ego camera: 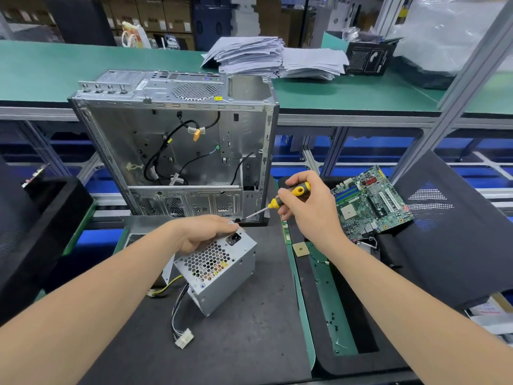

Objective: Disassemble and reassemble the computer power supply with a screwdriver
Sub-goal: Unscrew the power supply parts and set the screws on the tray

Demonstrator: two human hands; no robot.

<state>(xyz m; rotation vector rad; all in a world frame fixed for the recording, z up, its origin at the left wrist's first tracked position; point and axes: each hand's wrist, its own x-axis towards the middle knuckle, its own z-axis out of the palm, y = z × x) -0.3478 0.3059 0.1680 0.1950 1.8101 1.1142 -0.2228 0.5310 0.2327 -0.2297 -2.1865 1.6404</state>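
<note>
Fingers of left hand (206, 232) gripped top edge of stiff, probably heavy power supply (222, 273); right hand (308, 209) clasped screwdriver (288, 197).

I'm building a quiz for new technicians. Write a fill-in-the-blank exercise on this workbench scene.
The right hand holds a screwdriver with a black and ____ handle.
The left hand grips the power supply from ____.
The motherboard lies to the ____ of the right hand.
The open computer case stands ____ the power supply.
Missing: yellow, above, right, behind.
</note>
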